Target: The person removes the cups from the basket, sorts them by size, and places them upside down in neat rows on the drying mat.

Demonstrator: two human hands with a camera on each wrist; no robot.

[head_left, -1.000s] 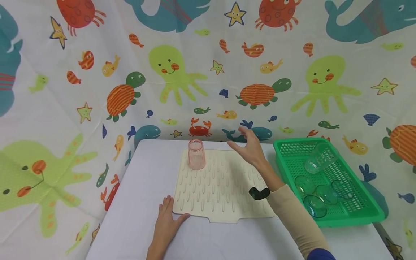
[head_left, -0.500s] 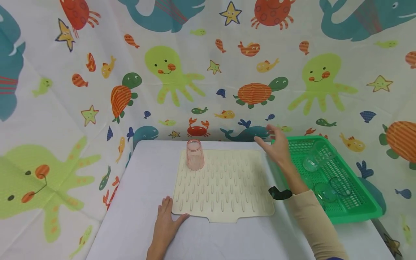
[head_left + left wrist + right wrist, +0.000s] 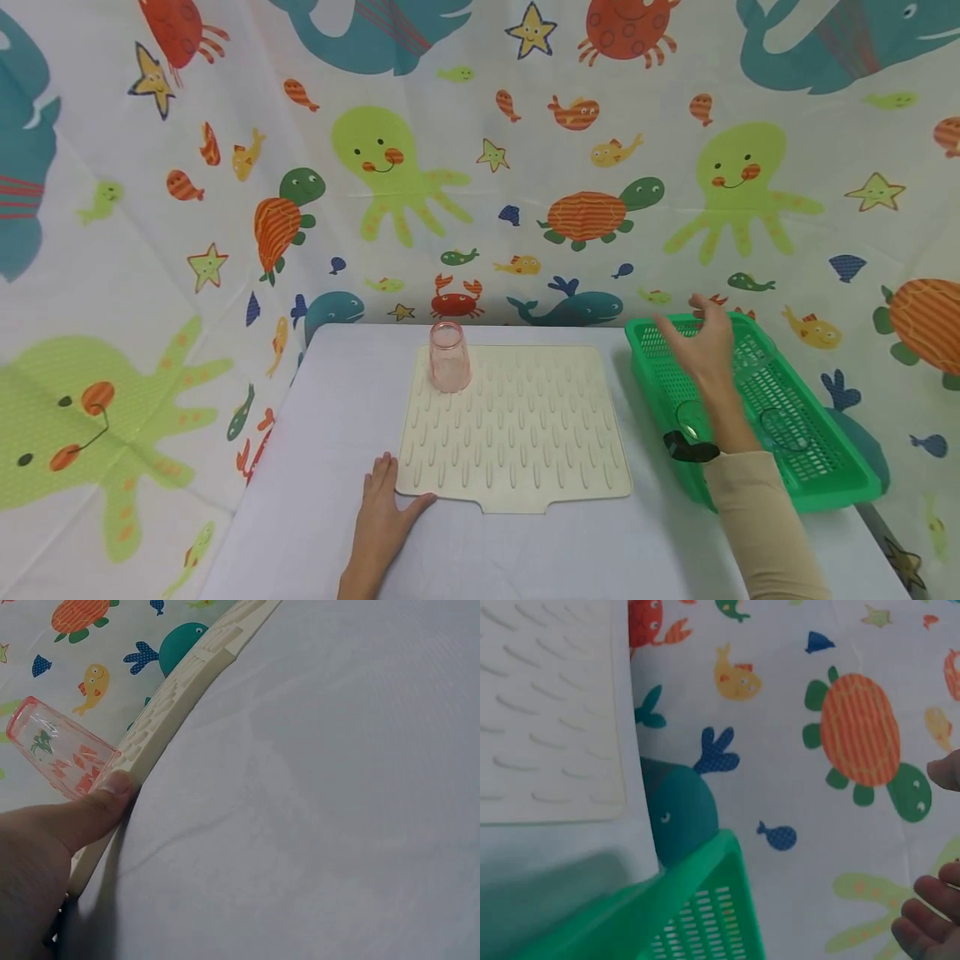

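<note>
My left hand [image 3: 381,529] rests by the front left corner of a cream ridged draining board [image 3: 517,433]. In the left wrist view its thumb [image 3: 112,791] touches the board's edge. A pink see-through drinking glass [image 3: 450,358] stands at the board's back left corner, narrower end up. My right hand [image 3: 703,350] hovers over the back left part of a green plastic basket [image 3: 836,479], fingers spread from the thumb and holding nothing. Beyond that hand a clear drinking glass [image 3: 753,354] leans in the basket, partly hidden. Round glass rims [image 3: 785,429] show lower down, some behind my forearm.
A white cloth covers the table [image 3: 300,500]. Close behind its back edge hangs a curtain [image 3: 480,200] printed with sea animals, which also runs along the left and right. The basket's raised rim stands beside the board's right edge.
My right hand has moved right, from above the board to above the green basket, still holding nothing. My left hand and the pink glass have stayed in place.
</note>
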